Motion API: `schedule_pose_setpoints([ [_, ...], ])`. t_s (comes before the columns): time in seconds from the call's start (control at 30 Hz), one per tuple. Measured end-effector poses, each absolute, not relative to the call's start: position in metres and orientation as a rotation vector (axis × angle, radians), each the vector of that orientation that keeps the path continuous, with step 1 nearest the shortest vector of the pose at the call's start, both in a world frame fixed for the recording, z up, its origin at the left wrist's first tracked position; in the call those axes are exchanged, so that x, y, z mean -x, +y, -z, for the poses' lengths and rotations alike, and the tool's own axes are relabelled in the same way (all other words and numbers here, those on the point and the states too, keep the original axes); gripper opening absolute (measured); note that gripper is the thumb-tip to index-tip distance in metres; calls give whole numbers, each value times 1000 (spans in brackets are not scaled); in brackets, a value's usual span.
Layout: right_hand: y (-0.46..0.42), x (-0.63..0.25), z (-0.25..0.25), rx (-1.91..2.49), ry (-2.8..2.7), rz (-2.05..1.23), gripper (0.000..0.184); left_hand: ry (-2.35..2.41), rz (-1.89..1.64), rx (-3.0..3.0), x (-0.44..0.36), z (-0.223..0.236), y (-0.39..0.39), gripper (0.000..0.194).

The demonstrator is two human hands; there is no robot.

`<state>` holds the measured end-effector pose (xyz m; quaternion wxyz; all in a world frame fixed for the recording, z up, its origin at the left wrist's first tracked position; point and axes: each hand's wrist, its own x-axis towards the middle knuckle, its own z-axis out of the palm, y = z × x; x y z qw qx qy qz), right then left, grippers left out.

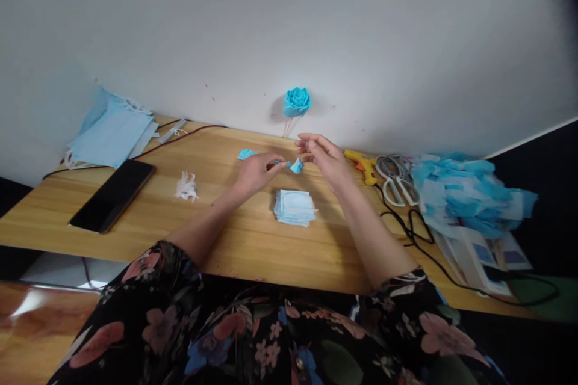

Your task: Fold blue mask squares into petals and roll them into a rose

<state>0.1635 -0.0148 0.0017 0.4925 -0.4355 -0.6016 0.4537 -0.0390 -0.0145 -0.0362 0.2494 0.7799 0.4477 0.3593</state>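
My left hand (255, 175) is closed, thumb and fingertips pinching a small blue mask-fabric piece (296, 165) that sticks out to the right. Close by on the other side, my right hand (329, 161) has its fingers curved and apart; a lower fingertip appears to touch the piece's edge. Behind my left hand lies another blue folded piece (246, 154). In front of both hands sits a stack of pale blue cut squares (295, 207). A blue fabric rose (297, 101) on thin stems stands against the wall.
To the left are flat face masks (112, 135), a glue stick (172, 131), a black phone (112, 195) and white scraps (186, 186). To the right lie a yellow glue gun (365, 165) with its cable, white-handled scissors (400, 189) and a heap of blue scraps (469, 192).
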Motion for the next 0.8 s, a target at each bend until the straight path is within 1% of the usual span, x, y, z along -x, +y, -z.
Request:
schedule_pose_setpoints([
  [0.07,-16,-158,-4,1043,-1497,-1075,38,1228,-933,-2175,41,35,-14,27],
  [0.17,-15,-158,-4,1051,-1526,-1016,40,1279,-770,-2254,44,33,-13,27],
  [0.27,-14,-167,-1,1097,-1557,-914,43,1310,-572,-2373,47,33,-12,25],
  [0.4,-15,-183,9,1168,-1670,-768,44,1272,-439,-2530,47,37,-11,27],
  [0.57,-15,-195,34,1228,-1851,-735,42,1268,-368,-2595,46,38,-11,28],
  [0.8,-11,-195,65,1252,-1873,-821,46,1322,-394,-2514,45,40,-10,23],
])
